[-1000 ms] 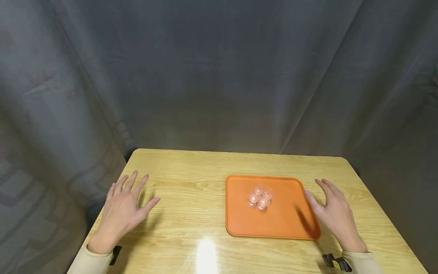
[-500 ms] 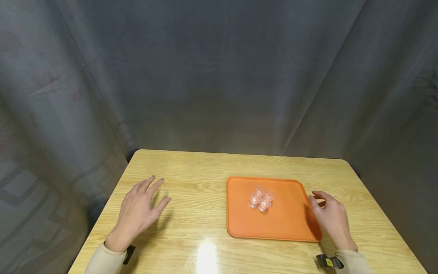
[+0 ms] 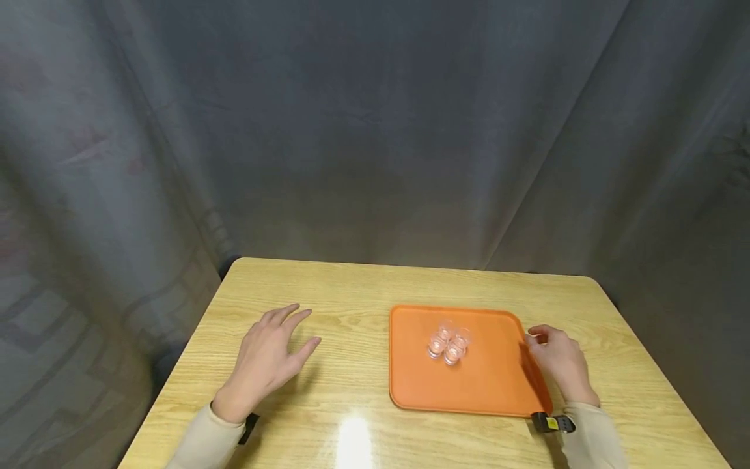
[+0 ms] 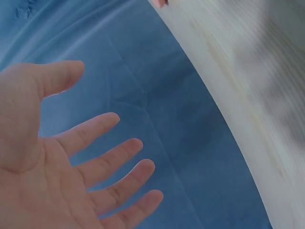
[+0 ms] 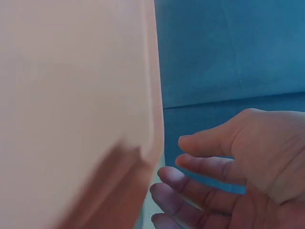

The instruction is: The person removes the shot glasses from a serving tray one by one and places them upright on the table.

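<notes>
An orange tray lies flat on the wooden table. Several small clear cups stand bunched together on it, left of its middle. My right hand is at the tray's right rim, thumb and fingers slightly bent and apart. In the right wrist view the fingertips are beside the tray edge, with a gap between thumb and rim; whether a lower finger touches the tray I cannot tell. My left hand hovers above the table left of the tray, fingers spread, holding nothing, its palm bare in the left wrist view.
The wooden table extends around the tray on all sides. Grey curtains hang behind the table and along both sides. A bright light reflection shows on the tabletop near the front.
My left hand has moved right, toward the tray. The right hand has shifted slightly left to the tray's rim, and its fingers have bent more. Tray and cups keep their place.
</notes>
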The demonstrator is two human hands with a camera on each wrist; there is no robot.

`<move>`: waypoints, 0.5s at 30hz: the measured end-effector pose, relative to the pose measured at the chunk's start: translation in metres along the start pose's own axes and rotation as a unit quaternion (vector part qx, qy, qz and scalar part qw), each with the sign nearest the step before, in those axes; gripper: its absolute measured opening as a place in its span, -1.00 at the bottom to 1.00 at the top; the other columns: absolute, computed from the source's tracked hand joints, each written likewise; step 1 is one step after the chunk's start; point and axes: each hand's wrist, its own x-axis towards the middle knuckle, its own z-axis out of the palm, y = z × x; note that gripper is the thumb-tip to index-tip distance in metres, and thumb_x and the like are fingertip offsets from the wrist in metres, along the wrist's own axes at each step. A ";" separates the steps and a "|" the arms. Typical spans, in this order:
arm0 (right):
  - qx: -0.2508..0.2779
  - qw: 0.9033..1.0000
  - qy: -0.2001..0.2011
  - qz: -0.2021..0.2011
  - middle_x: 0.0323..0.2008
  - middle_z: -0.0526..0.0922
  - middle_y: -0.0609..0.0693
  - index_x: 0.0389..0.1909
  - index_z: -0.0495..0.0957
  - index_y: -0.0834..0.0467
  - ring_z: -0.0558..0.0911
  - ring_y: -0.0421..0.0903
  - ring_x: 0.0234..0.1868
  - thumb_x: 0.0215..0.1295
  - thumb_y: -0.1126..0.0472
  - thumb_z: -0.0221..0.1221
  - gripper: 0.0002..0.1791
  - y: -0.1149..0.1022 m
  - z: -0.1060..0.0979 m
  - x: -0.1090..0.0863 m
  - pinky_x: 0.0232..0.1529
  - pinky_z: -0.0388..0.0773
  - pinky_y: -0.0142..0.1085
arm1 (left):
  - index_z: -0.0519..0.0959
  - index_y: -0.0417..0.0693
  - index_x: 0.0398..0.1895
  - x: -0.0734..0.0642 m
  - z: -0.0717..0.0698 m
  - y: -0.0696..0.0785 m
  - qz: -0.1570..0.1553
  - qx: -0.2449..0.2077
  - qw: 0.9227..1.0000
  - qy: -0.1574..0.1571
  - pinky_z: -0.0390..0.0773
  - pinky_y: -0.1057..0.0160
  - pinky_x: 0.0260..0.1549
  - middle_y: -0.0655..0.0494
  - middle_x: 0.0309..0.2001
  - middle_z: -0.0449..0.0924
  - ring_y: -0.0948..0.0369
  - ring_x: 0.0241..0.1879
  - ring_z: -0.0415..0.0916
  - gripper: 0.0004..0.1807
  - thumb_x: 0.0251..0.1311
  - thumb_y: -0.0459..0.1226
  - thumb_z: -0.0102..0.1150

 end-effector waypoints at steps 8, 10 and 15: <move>-0.006 1.000 -0.019 0.021 -0.02 0.72 0.42 0.14 0.61 0.43 0.71 0.20 -0.18 0.53 0.06 0.16 -0.51 0.006 0.005 0.003 -0.34 0.53 -0.13 | 0.65 -0.02 0.33 0.005 0.015 0.017 0.010 -0.012 0.999 -0.032 0.60 -0.32 0.16 -0.14 0.36 0.62 -0.20 0.34 0.55 -0.40 0.36 0.11 0.35; -0.004 0.999 -0.022 0.026 -0.04 0.73 0.41 0.13 0.61 0.44 0.70 0.17 -0.20 0.53 0.05 0.16 -0.50 0.009 0.006 0.003 -0.36 0.51 -0.15 | 0.66 -0.01 0.32 0.007 0.018 0.020 0.010 -0.018 0.999 -0.039 0.60 -0.30 0.17 -0.12 0.35 0.63 -0.19 0.34 0.55 -0.40 0.36 0.11 0.35; 0.000 0.999 -0.024 0.032 -0.08 0.73 0.38 0.12 0.61 0.43 0.69 0.13 -0.23 0.55 0.04 0.16 -0.51 0.012 0.007 0.005 -0.39 0.47 -0.19 | 0.67 0.01 0.30 0.009 0.024 0.027 0.015 -0.035 0.998 -0.044 0.62 -0.25 0.17 -0.08 0.31 0.66 -0.15 0.31 0.59 -0.43 0.35 0.10 0.37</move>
